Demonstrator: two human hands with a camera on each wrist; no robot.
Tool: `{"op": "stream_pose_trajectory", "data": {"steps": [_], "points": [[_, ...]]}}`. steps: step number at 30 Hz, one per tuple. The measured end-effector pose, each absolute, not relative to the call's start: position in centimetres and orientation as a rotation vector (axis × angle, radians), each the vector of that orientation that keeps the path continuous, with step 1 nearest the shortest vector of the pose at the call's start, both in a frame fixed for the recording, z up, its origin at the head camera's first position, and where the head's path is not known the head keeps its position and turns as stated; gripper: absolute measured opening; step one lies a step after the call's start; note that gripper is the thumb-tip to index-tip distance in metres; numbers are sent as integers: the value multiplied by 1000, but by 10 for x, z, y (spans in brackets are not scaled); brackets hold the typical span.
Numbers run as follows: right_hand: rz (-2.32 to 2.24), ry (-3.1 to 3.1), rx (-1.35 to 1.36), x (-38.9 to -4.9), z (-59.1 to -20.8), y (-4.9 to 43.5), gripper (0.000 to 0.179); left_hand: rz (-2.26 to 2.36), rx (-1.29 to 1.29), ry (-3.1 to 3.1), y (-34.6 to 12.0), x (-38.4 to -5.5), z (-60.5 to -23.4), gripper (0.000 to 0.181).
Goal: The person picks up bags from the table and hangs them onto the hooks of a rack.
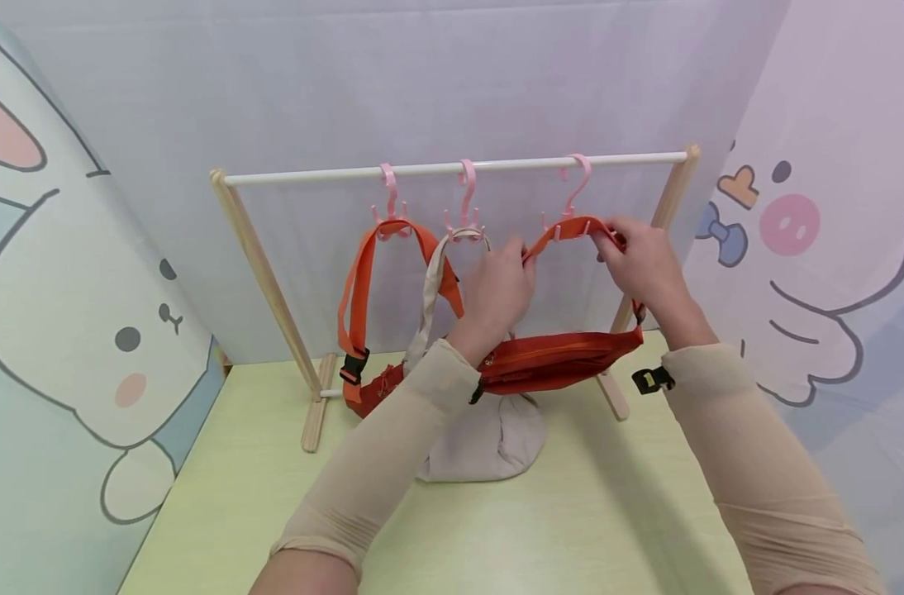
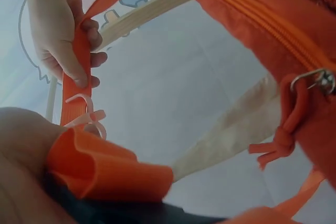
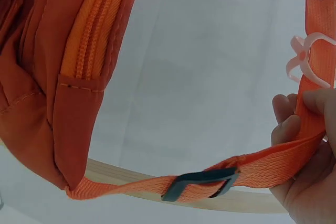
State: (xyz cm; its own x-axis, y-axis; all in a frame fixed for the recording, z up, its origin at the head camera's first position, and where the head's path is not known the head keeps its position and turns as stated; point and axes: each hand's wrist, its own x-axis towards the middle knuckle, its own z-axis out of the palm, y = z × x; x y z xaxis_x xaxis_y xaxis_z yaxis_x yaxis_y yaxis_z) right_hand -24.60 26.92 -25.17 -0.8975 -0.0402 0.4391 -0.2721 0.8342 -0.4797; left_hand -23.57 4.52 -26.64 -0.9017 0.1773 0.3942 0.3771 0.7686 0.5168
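A red-orange waist bag [image 1: 563,361] hangs by its orange strap [image 1: 571,227] at the right pink hook hanger [image 1: 577,190]. My left hand [image 1: 497,289] pinches the strap left of the hanger, and my right hand [image 1: 638,260] pinches it on the right. Between the hands, the strap lies across the hanger's small prongs, as the right wrist view also shows around the pink prongs [image 3: 304,56]. A dark slider [image 3: 202,182] sits on the strap below my right hand. In the left wrist view, folded strap webbing [image 2: 110,169] bunches beside my left hand.
A white rod [image 1: 311,176] on wooden legs [image 1: 266,281] carries three pink hangers. From the left one hangs an orange strap [image 1: 359,289] with a black buckle [image 1: 354,366]; a cream bag [image 1: 482,446] hangs from the middle one. Cartoon-printed curtains [image 1: 794,207] enclose the pale table [image 1: 221,512].
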Motion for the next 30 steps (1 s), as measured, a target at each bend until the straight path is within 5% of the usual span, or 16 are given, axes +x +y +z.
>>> {"op": "stream_pose_trajectory", "data": {"steps": [15, 30], "points": [[893, -2593, 208, -248, -295, 286, 30, -1278, -466, -2690, 16, -219, -313, 14], [983, -2622, 180, -240, -333, 304, 34, -1329, -462, -2689, 4, -203, -358, 28]]}}
